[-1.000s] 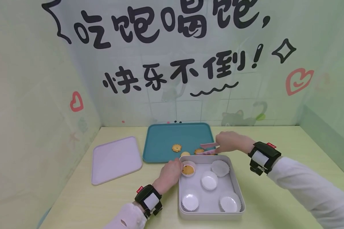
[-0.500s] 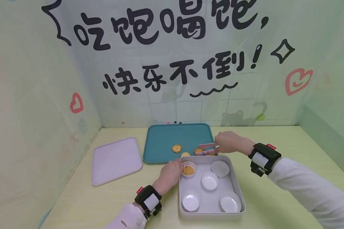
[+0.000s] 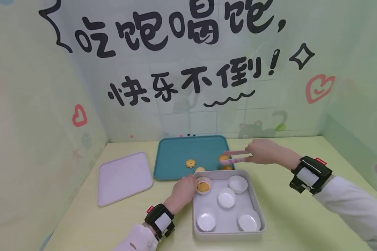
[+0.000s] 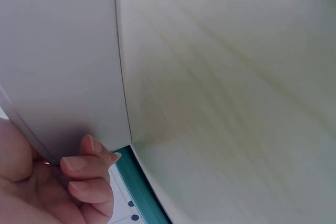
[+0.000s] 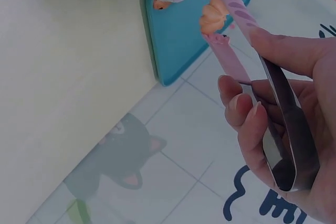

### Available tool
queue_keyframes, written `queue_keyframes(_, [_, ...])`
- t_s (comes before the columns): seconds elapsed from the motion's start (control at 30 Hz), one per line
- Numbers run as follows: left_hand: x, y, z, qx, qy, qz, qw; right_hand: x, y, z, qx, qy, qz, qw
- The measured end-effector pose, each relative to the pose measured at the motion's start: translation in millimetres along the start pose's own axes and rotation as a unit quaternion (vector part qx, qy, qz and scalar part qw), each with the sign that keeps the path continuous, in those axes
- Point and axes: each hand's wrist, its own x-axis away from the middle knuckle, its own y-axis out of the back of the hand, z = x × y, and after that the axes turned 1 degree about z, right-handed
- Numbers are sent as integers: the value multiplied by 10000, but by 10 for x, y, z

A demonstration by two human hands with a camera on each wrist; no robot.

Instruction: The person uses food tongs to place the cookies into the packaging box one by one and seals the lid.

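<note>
In the head view, our left hand was curled at the far left of the grey box, where paper cups stood, one with a cupped pastry in it. Our right hand gripped pink-tipped tongs over the right side of the blue tray, and the fluted pastry lay between their tips, beyond the box's far wall. We judged that a light, even squeeze suited it best, since it looked likely to crumble, and that any move needed good height over that wall. The box hid the tray's near edge and parts of two other pastries, and we could not tell whether the fluted pastry touched the tray. In the left wrist view, our thumb and bent fingers pinched the box's rim from either side; a firm hold there, we thought, guarded against a slide. The thumb's tip was out of sight and the cups did not show. In the right wrist view, thumb and fingers pressed the tongs narrow around the fluted pastry, so steady pressure mattered more than force. The box's corner covered part of the tray, and the top edge cut off the rest.
</note>
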Motion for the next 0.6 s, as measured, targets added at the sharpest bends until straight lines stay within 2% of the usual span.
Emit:
queue_keyframes(0.1, [11, 105, -63, -51, 119, 82, 9999, 155, 38, 10, 29, 124, -150, 9998])
queue_keyframes(0.27, [7, 114, -72, -221, 89, 186, 9995, 452, 63, 93, 46, 217, -258, 9994])
queue_keyframes(0.37, [-2, 102, -71, -165, 176, 311, 9992, 583, 50, 162, 87, 237, -207, 9995])
queue_keyframes(0.6, [-26, 49, -61, -267, 146, 417, 9987, 669, -30, 277, 247, 124, -12, 9996])
